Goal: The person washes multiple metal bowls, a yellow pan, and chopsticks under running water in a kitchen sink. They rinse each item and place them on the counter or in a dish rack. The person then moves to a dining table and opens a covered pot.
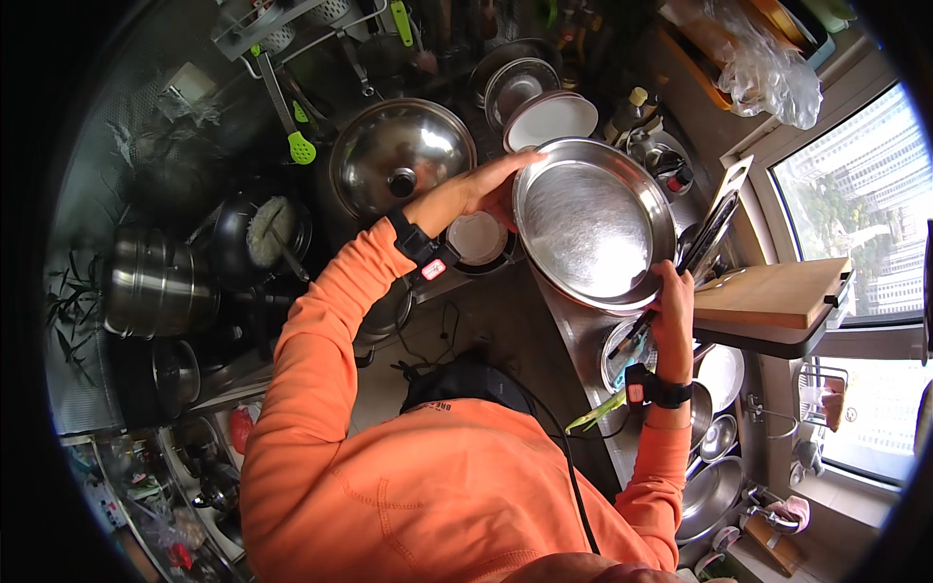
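Observation:
A wide, shallow stainless steel pan (pixel 587 226) is held between both hands, its scratched inside facing up. My left hand (pixel 503 186) grips its left rim, and some of those fingers are hidden beneath it. At the lower right rim is my right hand (pixel 672 295), closed on the edge. Just beyond the pan's far rim stand white bowls (pixel 552 122) and a metal bowl (pixel 519 91). A domed steel lid (pixel 397 149) with a black knob lies left of my left hand. Below the hand sits a pale plate (pixel 477 237) in a dark pan.
A wooden cutting board (pixel 773 291) and a knife holder (pixel 718 218) stand by the window at right. Steel bowls (pixel 711 495) lie in the sink area. At left are a steamer pot (pixel 157 280) and a wok (pixel 233 240) with a ladle. Green leafy stalks (pixel 598 412) overhang the counter edge.

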`<state>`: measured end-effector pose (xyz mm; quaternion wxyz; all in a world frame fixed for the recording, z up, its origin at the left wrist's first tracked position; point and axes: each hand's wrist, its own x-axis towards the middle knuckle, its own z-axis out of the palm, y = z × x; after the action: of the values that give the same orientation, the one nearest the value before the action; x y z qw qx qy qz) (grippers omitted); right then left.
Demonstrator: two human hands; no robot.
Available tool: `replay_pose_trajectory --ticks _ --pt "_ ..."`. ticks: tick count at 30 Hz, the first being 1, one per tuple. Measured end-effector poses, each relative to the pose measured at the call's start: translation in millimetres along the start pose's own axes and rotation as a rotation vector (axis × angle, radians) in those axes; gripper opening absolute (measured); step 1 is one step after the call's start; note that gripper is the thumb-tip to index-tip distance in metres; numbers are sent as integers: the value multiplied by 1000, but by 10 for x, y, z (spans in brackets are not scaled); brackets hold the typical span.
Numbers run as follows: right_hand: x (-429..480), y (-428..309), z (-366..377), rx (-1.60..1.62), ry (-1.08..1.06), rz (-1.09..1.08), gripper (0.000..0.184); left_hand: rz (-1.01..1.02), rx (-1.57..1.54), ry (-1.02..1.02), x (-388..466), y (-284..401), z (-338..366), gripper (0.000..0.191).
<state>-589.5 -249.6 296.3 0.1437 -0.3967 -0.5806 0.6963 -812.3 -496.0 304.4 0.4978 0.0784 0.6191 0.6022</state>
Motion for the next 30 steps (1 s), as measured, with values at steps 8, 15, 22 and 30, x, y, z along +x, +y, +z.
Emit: replay_pose_trajectory --ticks 8,15,22,30 --pt "105 -171 247 -163 -94 9 32 63 -47 166 -92 -237 -148 25" --pt "191 -409 579 -82 -265 76 74 214 -143 204 -367 50 -467 19" --pt "324 -519 880 -25 -453 9 38 191 65 318 -520 117 -447 6" --pt "322 -516 986 94 -308 107 58 171 -143 247 -425 43 -486 9"
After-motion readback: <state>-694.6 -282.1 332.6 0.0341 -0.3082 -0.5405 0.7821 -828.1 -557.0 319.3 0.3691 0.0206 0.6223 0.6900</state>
